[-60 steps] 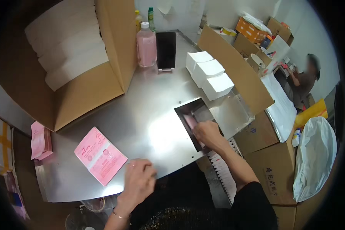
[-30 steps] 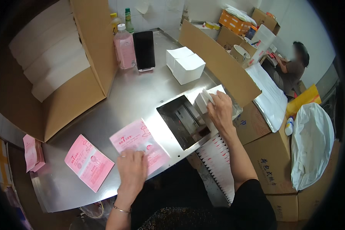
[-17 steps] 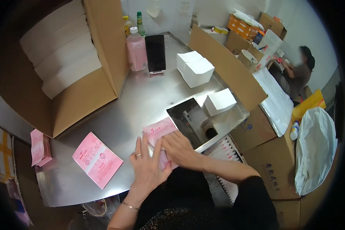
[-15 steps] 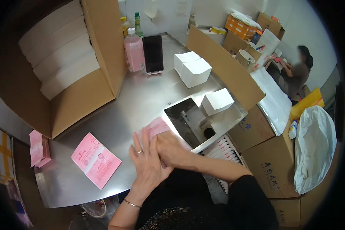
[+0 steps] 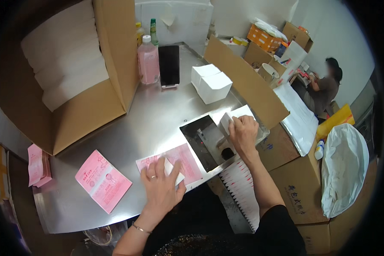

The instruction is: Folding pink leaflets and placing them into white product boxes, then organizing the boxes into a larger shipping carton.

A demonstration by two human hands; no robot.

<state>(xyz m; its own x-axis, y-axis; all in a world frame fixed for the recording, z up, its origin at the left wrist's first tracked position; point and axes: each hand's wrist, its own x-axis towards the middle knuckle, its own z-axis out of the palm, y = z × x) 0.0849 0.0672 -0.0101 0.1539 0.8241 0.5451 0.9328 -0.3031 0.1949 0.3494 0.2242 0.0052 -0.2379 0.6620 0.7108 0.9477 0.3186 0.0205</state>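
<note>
My left hand (image 5: 161, 183) lies over a folded white tissue (image 5: 170, 167), fingers and thumb bent around it, holding it on a pink printed wrapper sheet (image 5: 187, 160). That sheet rests on the metal table beside a rectangular opening. Beyond the opening, my right hand (image 5: 244, 131) has its fingers bent down and pinched on a small stack of white tissues (image 5: 227, 121); the hand hides part of the stack. To the left sits a pile of pink printed wrappers (image 5: 103, 181).
A large carton of white tissue bundles (image 5: 79, 123) stands at left. Another white tissue stack (image 5: 212, 83), a black phone (image 5: 169, 66) and a pink bottle (image 5: 148, 62) stand farther back. Cardboard boxes (image 5: 286, 179) line the right. Below the opening sits a tray of red-marked white packets (image 5: 243, 187).
My hands have parted. The right hand has moved up and right to the white tissue stack; the left now holds a folded tissue on the pink wrapper, which lies flat.
</note>
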